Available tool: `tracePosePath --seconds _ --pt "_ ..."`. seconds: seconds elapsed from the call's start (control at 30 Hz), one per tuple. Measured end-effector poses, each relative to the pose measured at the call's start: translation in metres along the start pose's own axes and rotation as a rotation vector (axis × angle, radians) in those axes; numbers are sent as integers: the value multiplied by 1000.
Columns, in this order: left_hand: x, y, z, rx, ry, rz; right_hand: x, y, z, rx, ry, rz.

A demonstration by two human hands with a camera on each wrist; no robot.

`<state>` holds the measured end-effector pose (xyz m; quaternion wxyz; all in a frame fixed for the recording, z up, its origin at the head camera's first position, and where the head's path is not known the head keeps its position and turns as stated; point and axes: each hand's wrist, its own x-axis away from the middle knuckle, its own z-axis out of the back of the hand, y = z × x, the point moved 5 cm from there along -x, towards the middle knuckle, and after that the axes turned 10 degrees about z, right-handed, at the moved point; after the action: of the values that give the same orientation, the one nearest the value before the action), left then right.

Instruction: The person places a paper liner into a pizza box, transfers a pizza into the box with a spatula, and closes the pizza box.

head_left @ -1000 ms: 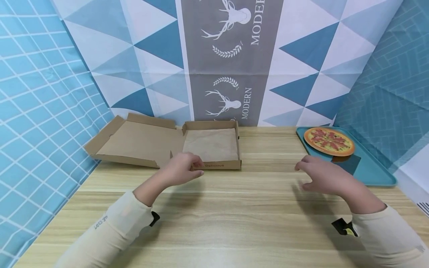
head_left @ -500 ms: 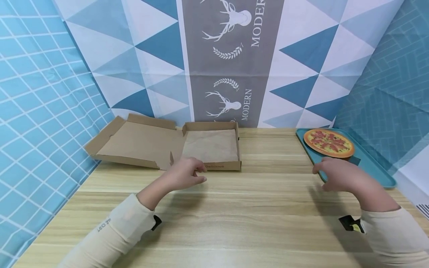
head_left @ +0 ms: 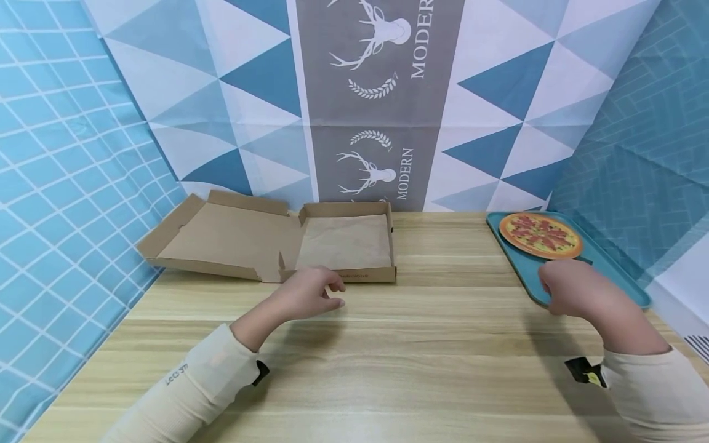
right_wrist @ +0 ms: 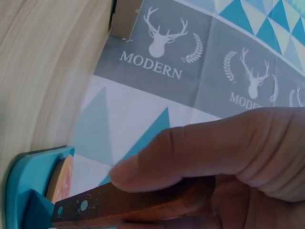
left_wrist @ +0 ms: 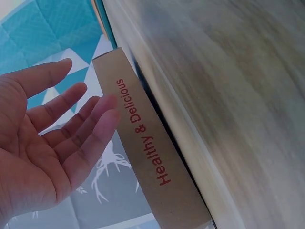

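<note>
My right hand (head_left: 573,289) is at the near left part of the teal tray (head_left: 615,271). In the right wrist view its thumb and fingers grip the riveted wooden handle of a spatula (right_wrist: 109,207); the blade is mostly out of sight. A round pizza (head_left: 540,235) with red toppings lies on the tray just beyond that hand. My left hand (head_left: 310,292) is held in front of the open cardboard pizza box (head_left: 376,275), its fingers loosely bent and holding nothing. In the left wrist view the fingertips overlap the box's lettered side wall (left_wrist: 143,138).
The box's lid (head_left: 227,237) is folded out flat to the left. Brown paper (head_left: 346,240) lines the box's base. A wooden table (head_left: 421,357) stretches beneath it all, with patterned sheeting (head_left: 382,111) behind and at both sides.
My right hand has moved right to the tray, and its fingers have closed round the spatula's handle. My left hand has shifted only slightly in front of the box.
</note>
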<state>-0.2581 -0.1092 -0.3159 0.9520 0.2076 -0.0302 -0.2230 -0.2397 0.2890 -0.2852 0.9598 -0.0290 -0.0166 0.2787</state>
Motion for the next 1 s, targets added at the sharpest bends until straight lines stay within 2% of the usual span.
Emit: tracePosePath --seconds 0.2,0.4,0.7,0.83,1.0 --pt "1 -2 0 8 1 7 -1 -7 18 74 74 -8" --pt "0 -2 0 14 -3 -7 -1 -8 37 125 139 -58" --pt "0 0 0 -3 -3 -20 -2 -8 40 117 124 -81" --pt "-1 1 -1 -3 -12 -13 -2 -9 44 146 138 -74" --pt "-2 1 -2 -2 -25 -10 3 -12 53 188 223 -66"
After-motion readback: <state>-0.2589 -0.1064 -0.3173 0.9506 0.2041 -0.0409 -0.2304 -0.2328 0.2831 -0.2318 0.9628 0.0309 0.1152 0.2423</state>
